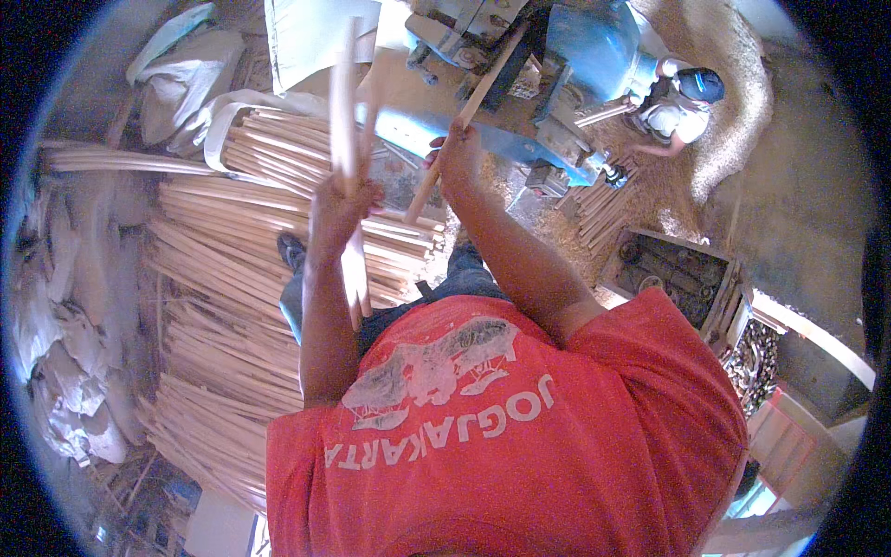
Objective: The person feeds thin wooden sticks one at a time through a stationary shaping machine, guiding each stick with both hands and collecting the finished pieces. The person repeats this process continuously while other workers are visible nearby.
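My left hand is closed around a few slim wooden sticks, blurred and held upright in the view, with their lower ends reaching towards my waist. With its fingers curled, my right hand grips one wooden stick. That stick runs at a slant, its far end among the parts of a blue woodworking machine and its near end below my hand. Whether the far end touches the machine's inner parts I cannot tell. Beneath my left forearm lies a large stack of long wooden sticks.
A white sack wraps another bundle of sticks. Across the machine, a co-worker holds sticks beside a sawdust heap. Finished-looking rods lie on the floor near a wooden crate. Pale sacks line the left side.
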Motion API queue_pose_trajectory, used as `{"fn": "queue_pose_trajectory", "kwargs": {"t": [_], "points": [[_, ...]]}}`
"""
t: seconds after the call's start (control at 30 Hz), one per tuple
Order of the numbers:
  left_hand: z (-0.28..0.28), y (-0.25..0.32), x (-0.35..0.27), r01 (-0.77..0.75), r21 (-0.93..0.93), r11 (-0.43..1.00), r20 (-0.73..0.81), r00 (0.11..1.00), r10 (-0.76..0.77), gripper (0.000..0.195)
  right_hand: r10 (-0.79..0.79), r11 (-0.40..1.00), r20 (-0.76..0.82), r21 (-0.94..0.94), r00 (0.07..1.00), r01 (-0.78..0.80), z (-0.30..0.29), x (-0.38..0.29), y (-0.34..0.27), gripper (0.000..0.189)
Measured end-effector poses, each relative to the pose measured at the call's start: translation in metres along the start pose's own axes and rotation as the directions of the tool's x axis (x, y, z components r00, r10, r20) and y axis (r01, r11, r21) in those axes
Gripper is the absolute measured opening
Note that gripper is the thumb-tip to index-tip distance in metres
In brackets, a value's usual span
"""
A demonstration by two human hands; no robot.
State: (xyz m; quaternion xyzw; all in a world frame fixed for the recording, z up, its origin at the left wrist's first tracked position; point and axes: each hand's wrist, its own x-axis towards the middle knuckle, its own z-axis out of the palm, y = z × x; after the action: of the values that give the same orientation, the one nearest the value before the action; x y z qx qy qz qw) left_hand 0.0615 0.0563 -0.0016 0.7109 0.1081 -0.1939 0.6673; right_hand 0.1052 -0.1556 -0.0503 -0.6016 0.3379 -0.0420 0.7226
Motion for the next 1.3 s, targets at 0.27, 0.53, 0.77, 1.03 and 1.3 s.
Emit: {"fn": "queue_pose_trajectory", "kwargs": {"t": [0.27,0.53,0.77,1.03,1.3], "points": [[-0.070,0.037,0.002,-0.089,-0.258,0.962,-0.122,0.991,0.059,0.020,-0.282,0.939,-0.094,-0.232,0.955,0.255,0.012,-0.024,0.027,0.024],[-0.126,0.055,0.030,-0.079,-0.142,0.987,0.045,0.995,0.086,0.028,-0.564,0.537,-0.106,-0.800,0.819,0.267,0.007,0.045,-0.014,0.066],[-0.117,0.056,0.016,-0.200,-0.198,0.960,-0.109,0.977,0.181,0.025,-0.328,0.585,0.009,-0.783,0.945,0.210,0.001,0.029,0.012,0.079],[-0.089,0.069,-0.025,-0.176,-0.219,0.960,-0.158,0.977,0.143,0.034,-0.235,0.758,0.015,-0.623,0.972,0.193,0.003,0.034,0.029,0.082],[-0.075,0.075,-0.044,-0.224,-0.218,0.950,-0.183,0.965,0.186,0.026,-0.507,0.426,0.283,-0.739,0.814,0.522,0.002,-0.076,0.028,0.093]]}}
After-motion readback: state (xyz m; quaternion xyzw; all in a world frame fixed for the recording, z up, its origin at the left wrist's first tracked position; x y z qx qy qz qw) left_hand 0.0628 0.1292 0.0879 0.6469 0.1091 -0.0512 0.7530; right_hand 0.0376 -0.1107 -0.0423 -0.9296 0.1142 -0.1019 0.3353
